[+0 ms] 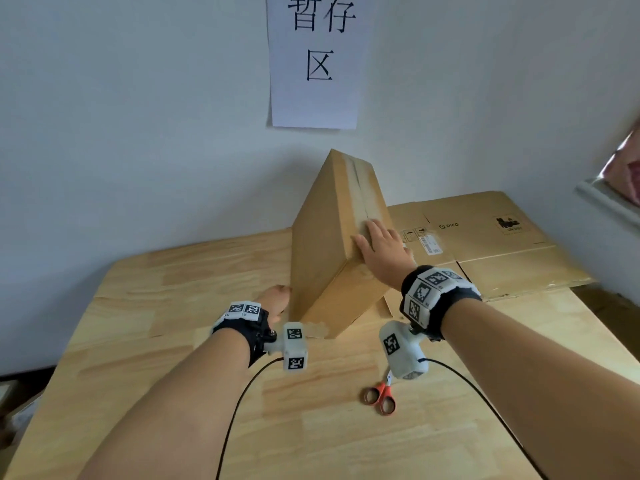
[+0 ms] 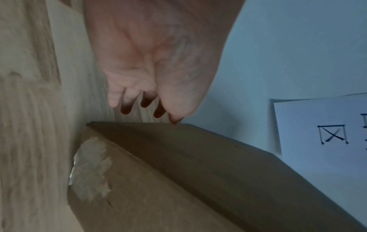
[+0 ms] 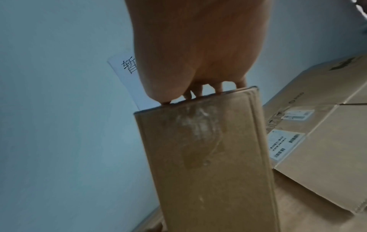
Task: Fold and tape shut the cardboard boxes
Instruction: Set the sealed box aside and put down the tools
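Note:
A closed brown cardboard box [image 1: 322, 244] stands tilted on one long edge on the wooden table [image 1: 166, 358]. Clear tape [image 1: 360, 188] runs along the seam of its upper face. My right hand [image 1: 379, 245] lies flat on that sloping face, fingers straight; in the right wrist view the right hand [image 3: 198, 55] reaches over the top edge of the box [image 3: 208, 172]. My left hand [image 1: 275, 301] sits at the box's lower left side, low by the table. In the left wrist view the left hand [image 2: 151, 70] points its extended fingers at the box [image 2: 178, 180] edge, holding nothing.
A flattened printed cardboard box [image 1: 485, 244] lies at the back right, just behind the tilted one. Orange-handled scissors [image 1: 381, 398] lie on the table under my right wrist. A paper sign [image 1: 315, 60] hangs on the wall close behind. Cables trail from both wrists.

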`<action>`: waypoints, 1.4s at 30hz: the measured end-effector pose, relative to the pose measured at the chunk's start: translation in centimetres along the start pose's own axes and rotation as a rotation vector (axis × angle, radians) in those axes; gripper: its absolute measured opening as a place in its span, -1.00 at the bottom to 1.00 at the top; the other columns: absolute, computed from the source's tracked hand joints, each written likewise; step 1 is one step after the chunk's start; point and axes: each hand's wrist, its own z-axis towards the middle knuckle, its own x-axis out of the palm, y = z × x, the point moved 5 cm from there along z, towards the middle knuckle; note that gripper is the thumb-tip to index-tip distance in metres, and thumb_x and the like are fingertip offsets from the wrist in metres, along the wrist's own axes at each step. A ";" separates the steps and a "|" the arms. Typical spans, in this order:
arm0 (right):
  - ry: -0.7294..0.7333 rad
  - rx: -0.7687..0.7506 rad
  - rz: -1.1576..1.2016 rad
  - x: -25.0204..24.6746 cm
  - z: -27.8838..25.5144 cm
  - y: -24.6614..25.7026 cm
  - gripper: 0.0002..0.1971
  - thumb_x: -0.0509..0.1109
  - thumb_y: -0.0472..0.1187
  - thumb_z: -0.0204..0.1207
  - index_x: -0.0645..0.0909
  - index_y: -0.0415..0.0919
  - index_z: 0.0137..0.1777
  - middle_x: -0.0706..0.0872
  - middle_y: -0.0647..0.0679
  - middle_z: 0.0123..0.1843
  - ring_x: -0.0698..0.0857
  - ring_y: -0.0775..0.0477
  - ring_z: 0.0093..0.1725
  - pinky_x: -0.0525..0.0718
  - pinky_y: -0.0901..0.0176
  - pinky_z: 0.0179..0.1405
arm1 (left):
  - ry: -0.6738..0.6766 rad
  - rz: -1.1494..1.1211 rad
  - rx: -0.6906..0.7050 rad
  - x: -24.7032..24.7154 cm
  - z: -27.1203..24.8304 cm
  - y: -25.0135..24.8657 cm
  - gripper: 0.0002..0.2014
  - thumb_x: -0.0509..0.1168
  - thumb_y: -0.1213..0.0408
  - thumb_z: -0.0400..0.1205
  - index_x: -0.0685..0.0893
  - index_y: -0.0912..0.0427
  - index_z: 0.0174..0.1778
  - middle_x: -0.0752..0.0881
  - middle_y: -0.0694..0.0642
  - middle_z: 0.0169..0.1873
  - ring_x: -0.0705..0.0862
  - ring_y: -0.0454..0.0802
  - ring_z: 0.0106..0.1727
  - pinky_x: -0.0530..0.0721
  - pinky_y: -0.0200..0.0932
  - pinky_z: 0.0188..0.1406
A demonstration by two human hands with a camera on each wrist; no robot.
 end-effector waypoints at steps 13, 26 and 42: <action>0.248 0.474 0.226 0.9 0.4 -7.4 -0.58 0.05 -0.17 0.70 0.36 -0.38 0.47 0.52 -0.31 0.35 0.50 -0.15 0.11 0.50 0.18 -0.07 | -0.055 -0.048 -0.155 0.6 2.2 1.5 -0.55 0.13 0.15 0.74 0.42 0.34 0.49 0.53 0.26 0.41 0.59 0.25 0.34 0.56 -0.01 0.33; 0.270 0.528 0.050 4.3 -3.1 -9.4 -0.66 0.11 -0.35 0.70 0.42 -0.41 0.43 0.52 -0.27 0.43 0.62 -0.08 0.24 0.54 0.14 0.20 | -0.093 -0.161 0.074 -0.8 0.8 -2.0 -0.60 0.19 0.38 0.71 0.44 0.15 0.49 0.54 0.11 0.38 0.62 0.04 0.26 0.50 -0.10 0.32; 0.219 0.612 0.590 8.0 -3.1 -13.3 -0.56 0.01 -0.27 0.72 0.18 -0.36 0.57 0.40 -0.44 0.46 0.51 -0.48 0.36 0.61 -0.28 0.22 | -0.296 0.105 0.065 -1.6 3.3 -1.0 -0.65 0.01 0.27 0.77 0.51 0.30 0.40 0.56 0.30 0.33 0.54 0.13 0.18 0.48 0.04 0.27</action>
